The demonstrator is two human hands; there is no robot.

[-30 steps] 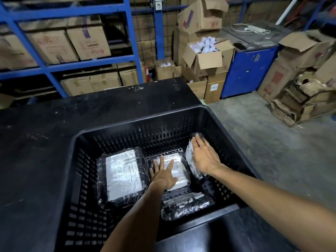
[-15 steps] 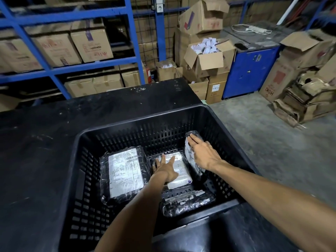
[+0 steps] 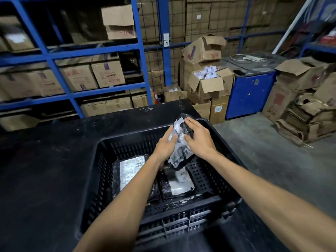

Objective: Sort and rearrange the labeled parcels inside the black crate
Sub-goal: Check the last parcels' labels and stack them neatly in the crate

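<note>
A black slotted crate stands on a black table. Both hands hold one black-wrapped parcel with a white label tilted up above the crate's far right part. My left hand grips its left side and my right hand lies over its right side. On the crate floor a large labeled parcel lies at the left, partly under my left forearm. A second labeled parcel lies flat to its right. Another wrapped parcel shows along the near wall.
The black table spreads left and behind the crate. Blue shelving with cardboard boxes stands behind it. Open cartons, a blue cabinet and flattened cardboard sit on the concrete floor at the right.
The upright parcel at the crate's right wall has been lifted above the crate. My left hand left the flat middle parcel and joined my right hand on it. The view tilted up.
</note>
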